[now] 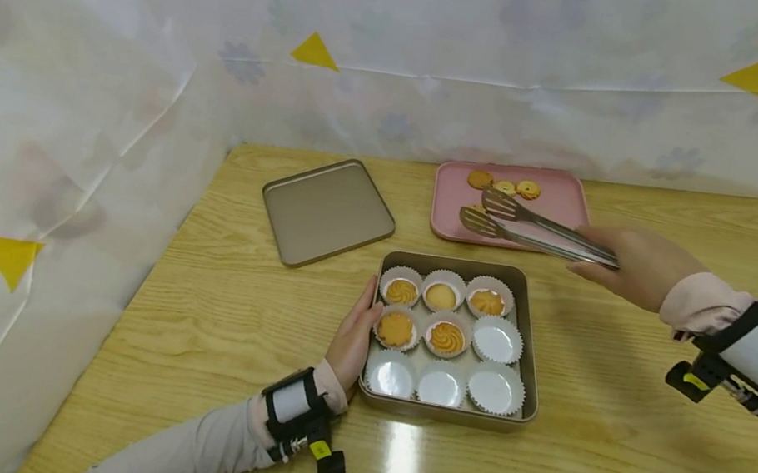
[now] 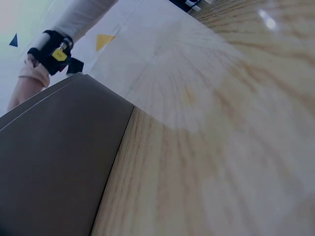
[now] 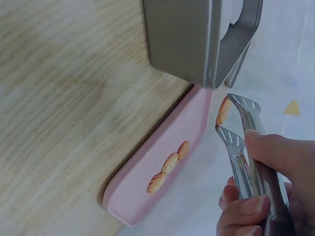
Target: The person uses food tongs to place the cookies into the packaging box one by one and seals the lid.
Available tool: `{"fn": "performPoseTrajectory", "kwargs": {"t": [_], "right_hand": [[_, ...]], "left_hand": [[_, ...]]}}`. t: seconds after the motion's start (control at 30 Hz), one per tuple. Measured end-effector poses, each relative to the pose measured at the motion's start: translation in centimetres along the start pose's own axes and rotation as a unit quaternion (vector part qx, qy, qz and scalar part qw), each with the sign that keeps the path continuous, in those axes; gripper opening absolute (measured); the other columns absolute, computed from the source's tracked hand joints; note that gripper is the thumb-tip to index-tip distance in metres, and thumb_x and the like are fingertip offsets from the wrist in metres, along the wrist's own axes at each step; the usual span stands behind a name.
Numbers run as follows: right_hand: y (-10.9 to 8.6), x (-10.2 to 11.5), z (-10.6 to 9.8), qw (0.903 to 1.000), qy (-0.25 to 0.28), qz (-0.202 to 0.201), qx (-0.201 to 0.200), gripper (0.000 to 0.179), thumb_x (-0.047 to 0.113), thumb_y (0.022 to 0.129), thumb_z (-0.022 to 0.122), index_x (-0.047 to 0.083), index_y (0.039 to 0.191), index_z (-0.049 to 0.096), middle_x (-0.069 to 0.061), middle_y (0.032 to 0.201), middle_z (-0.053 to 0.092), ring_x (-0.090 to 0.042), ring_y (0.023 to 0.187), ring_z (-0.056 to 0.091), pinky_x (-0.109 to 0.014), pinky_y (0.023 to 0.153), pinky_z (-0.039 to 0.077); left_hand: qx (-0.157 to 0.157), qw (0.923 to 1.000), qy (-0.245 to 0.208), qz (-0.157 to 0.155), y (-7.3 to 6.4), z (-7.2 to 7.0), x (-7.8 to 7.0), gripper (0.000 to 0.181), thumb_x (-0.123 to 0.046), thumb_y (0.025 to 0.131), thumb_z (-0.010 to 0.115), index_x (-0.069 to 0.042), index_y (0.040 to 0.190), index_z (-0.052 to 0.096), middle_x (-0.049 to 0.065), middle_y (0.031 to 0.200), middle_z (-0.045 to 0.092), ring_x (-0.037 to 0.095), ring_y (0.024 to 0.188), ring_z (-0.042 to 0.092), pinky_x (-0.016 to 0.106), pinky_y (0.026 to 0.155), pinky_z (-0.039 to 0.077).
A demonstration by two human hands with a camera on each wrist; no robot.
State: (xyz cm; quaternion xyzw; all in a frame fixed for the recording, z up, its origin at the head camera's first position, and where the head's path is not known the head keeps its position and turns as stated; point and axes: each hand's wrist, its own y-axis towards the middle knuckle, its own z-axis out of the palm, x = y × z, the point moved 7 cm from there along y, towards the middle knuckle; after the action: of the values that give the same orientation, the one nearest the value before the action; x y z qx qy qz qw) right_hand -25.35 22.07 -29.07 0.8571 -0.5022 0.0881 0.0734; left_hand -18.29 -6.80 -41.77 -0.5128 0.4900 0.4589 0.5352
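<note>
My right hand [image 1: 640, 266] grips metal tongs [image 1: 554, 238] with slotted ends, over the pink tray [image 1: 568, 198]. Between the tong tips a golden cookie [image 3: 223, 111] shows in the right wrist view, above the tray surface. Three more cookies [image 3: 169, 163] lie in a row on that tray. My left hand [image 1: 352, 337] rests along the left side of a deep rectangular baking tin [image 1: 532, 352], fingers straight against its wall. Inside the tin, several white paper cups hold cookies, such as a swirled cookie [image 1: 447, 337]; other paper cups [image 1: 496, 389], at the right and front, are bare.
A flat brownish metal lid [image 1: 328, 211] lies at the back left of the wooden table [image 1: 218, 327], behind the tin. A pale patterned curtain [image 1: 402, 105] with yellow triangles stands along the back and left edges.
</note>
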Motion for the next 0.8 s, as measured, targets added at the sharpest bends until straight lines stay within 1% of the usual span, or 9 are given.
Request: {"fn": "performPoseTrajectory", "kwargs": {"t": [0.1,0.23,0.37,0.47,0.57,0.63,0.7,0.8], "right_hand": [[-1.6,0.1,-0.3,1.0,-0.002,0.004,0.001,0.047,0.021,0.09,0.069,-0.005,0.128,0.059,-0.014,0.098,0.07,-0.02,0.076,0.06,-0.043,0.067,0.048],[-3.7,0.2,-0.6,0.9999,-0.013,0.011,-0.001,0.053,0.022,0.09,0.07,-0.004,0.133,0.055,-0.012,0.1,0.07,-0.014,0.069,0.055,-0.036,0.062,0.045],[-5.8,0.5,-0.7,0.9994,-0.032,0.011,-0.01,0.054,0.025,0.089,0.071,-0.003,0.132,0.056,-0.011,0.101,0.07,-0.007,0.064,0.051,-0.03,0.058,0.044],[-7.3,0.6,-0.6,0.9989,-0.045,0.013,-0.009,0.056,0.028,0.088,0.071,-0.005,0.131,0.057,-0.014,0.103,0.071,-0.005,0.065,0.052,-0.029,0.056,0.046],[-8.7,0.8,-0.6,0.9981,-0.057,0.012,-0.021,0.055,0.028,0.086,0.074,-0.003,0.128,0.06,-0.013,0.103,0.071,-0.002,0.064,0.052,-0.028,0.055,0.047],[-9.6,1.0,-0.7,0.9976,-0.06,0.008,-0.034,0.055,0.029,0.083,0.076,-0.002,0.126,0.062,-0.009,0.098,0.071,0.001,0.064,0.049,-0.027,0.054,0.045],[-10.4,1.3,-0.7,0.9963,-0.069,0.0,-0.051,0.054,0.028,0.08,0.078,-0.001,0.123,0.064,0.001,0.089,0.068,0.005,0.06,0.042,-0.024,0.051,0.041],[-11.4,1.6,-0.6,0.9949,-0.082,-0.004,-0.058,0.054,0.03,0.079,0.078,0.0,0.122,0.065,0.012,0.073,0.055,0.006,0.056,0.033,-0.021,0.05,0.034]], "left_hand": [[-0.001,1.0,0.001,-0.002,0.0,0.0,0.0,0.055,-0.018,0.104,0.035,-0.004,0.155,0.019,0.011,0.161,0.015,0.028,0.149,0.009,0.045,0.121,0.008],[-0.001,1.0,0.001,-0.003,0.0,0.0,0.1,0.055,-0.018,0.104,0.035,-0.005,0.155,0.019,0.011,0.161,0.015,0.027,0.149,0.009,0.046,0.121,0.008],[0.0,1.0,-0.004,-0.004,0.1,0.1,0.1,0.055,-0.018,0.104,0.035,-0.005,0.155,0.018,0.011,0.161,0.015,0.027,0.149,0.008,0.045,0.121,0.007],[0.001,1.0,-0.005,-0.003,0.1,0.1,0.1,0.055,-0.018,0.104,0.035,-0.005,0.155,0.018,0.011,0.162,0.015,0.027,0.149,0.008,0.045,0.121,0.007],[0.004,1.0,-0.003,-0.003,0.0,0.1,0.1,0.055,-0.019,0.104,0.035,-0.005,0.155,0.018,0.01,0.162,0.014,0.027,0.149,0.008,0.045,0.121,0.007],[0.004,1.0,-0.002,-0.004,0.0,0.1,0.1,0.055,-0.019,0.105,0.035,-0.006,0.155,0.018,0.01,0.162,0.014,0.027,0.149,0.008,0.045,0.121,0.007],[0.004,1.0,-0.001,-0.004,0.0,0.1,0.1,0.055,-0.019,0.105,0.034,-0.006,0.155,0.017,0.01,0.162,0.014,0.027,0.149,0.008,0.046,0.121,0.007],[0.004,1.0,0.001,-0.005,-0.1,0.1,0.1,0.055,-0.019,0.105,0.034,-0.006,0.155,0.018,0.01,0.162,0.014,0.027,0.149,0.008,0.046,0.121,0.007]]}}
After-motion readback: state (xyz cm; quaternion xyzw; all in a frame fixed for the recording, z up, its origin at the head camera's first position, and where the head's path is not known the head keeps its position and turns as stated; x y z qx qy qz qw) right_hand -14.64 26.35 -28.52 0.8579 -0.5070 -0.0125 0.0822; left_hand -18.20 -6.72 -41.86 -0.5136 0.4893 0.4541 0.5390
